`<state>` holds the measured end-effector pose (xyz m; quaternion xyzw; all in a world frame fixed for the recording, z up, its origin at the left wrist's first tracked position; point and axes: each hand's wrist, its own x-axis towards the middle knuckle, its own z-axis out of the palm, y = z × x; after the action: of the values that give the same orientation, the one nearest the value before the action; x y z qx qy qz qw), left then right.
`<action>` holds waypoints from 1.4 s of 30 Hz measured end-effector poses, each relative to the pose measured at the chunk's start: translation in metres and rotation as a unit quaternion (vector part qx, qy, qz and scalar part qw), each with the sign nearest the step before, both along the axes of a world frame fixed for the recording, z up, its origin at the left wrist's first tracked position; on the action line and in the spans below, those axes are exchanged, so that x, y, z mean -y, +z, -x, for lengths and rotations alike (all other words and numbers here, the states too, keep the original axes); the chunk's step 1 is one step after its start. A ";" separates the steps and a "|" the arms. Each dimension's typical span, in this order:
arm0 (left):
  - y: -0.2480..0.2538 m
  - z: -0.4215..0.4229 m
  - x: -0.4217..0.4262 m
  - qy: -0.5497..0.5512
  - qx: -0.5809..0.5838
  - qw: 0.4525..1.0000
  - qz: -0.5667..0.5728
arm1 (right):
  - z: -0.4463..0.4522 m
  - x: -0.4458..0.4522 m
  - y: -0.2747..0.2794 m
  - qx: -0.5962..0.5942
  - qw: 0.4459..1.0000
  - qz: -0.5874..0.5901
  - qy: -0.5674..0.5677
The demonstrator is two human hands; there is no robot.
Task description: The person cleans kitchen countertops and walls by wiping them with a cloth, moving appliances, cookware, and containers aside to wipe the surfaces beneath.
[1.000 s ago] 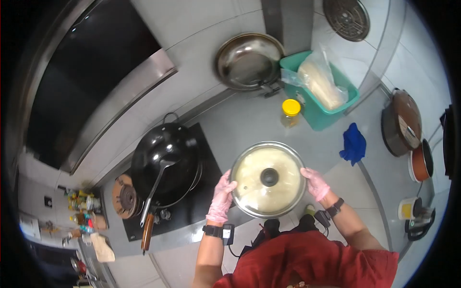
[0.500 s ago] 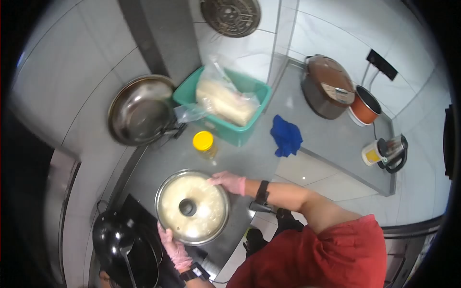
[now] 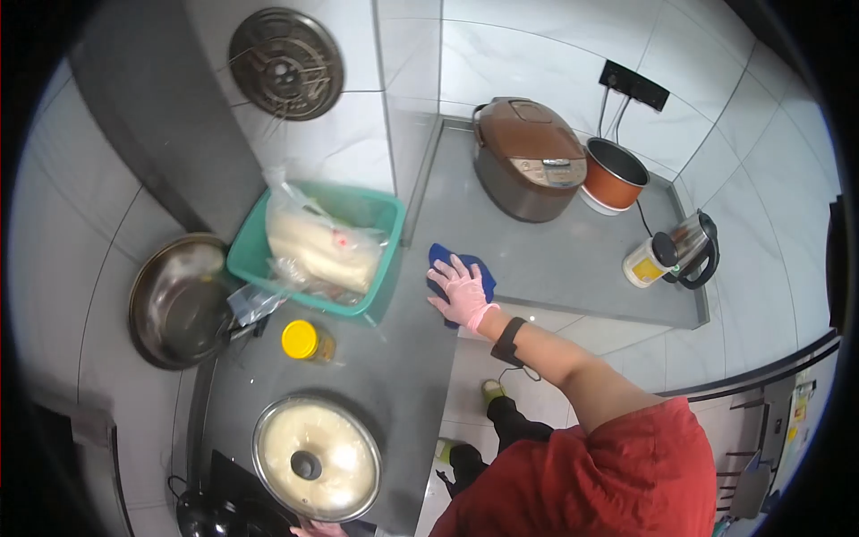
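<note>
My right hand (image 3: 463, 294), in a pink glove, lies with fingers spread over a crumpled blue cloth (image 3: 481, 270) at the counter's inner corner. Most of the cloth is under the palm. Only a little of my left hand (image 3: 318, 529), also gloved in pink, shows at the bottom edge. It is beside the rim of a round pan with a glass lid (image 3: 349, 430), and its fingers are largely hidden. Through the lid, which has a dark knob (image 3: 306, 464), something pale and creamy fills the pan.
A jar with a yellow lid (image 3: 301, 340) stands behind the pan. Farther back are a green basin (image 3: 385, 234) holding bagged goods and a leaning steel wok (image 3: 179, 304). The right counter bears a brown rice cooker (image 3: 528, 161), an orange pot (image 3: 617, 174) and a glass kettle (image 3: 702, 251).
My right hand has left the pan's rim and moved across onto the blue cloth. The view has swung right, so the pan and my left hand sit lower in the picture.
</note>
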<state>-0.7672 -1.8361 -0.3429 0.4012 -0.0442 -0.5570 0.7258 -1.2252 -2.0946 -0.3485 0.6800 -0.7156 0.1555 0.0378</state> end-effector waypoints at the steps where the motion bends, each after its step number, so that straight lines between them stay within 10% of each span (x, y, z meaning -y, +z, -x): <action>1: 0.003 0.011 -0.013 0.009 -0.010 0.999 -0.033 | 0.018 0.000 -0.004 -0.010 0.998 -0.062 0.026; 5: -0.015 0.035 -0.044 0.025 -0.033 0.990 -0.138 | 0.065 0.003 -0.031 -0.029 0.991 -0.098 0.089; 10: -0.132 0.043 -0.041 -0.388 -0.103 0.915 0.034 | 0.153 -0.031 -0.015 0.011 0.995 -0.102 -0.018; 11: -0.125 0.060 -0.037 -0.269 -0.055 0.946 -0.171 | 0.179 -0.040 -0.012 0.009 0.997 -0.070 -0.043; 14: -0.116 0.109 -0.002 -0.268 -0.071 0.932 -0.235 | 0.262 -0.042 -0.018 -0.081 0.989 -0.081 -0.097; 18: -0.109 0.159 0.025 -0.314 -0.150 0.916 -0.201 | 0.350 -0.009 0.012 -0.120 0.972 -0.119 -0.163; 27: -0.041 0.256 0.050 -0.388 0.106 0.894 -0.198 | 0.365 -0.051 -0.021 -0.028 0.972 -0.127 -0.194; 37: -0.004 0.325 0.119 -0.558 0.139 0.816 -0.066 | 0.313 -0.217 -0.037 0.008 0.995 -0.058 -0.082; 42: -0.015 0.309 0.101 -0.582 0.129 0.801 -0.056 | 0.363 -0.333 -0.044 -0.051 0.974 -0.060 -0.210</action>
<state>-1.0763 -1.9367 -0.3577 0.4082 -0.3314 -0.8193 0.2287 -1.5879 -1.7619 -0.3920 0.5222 -0.8477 0.0663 0.0654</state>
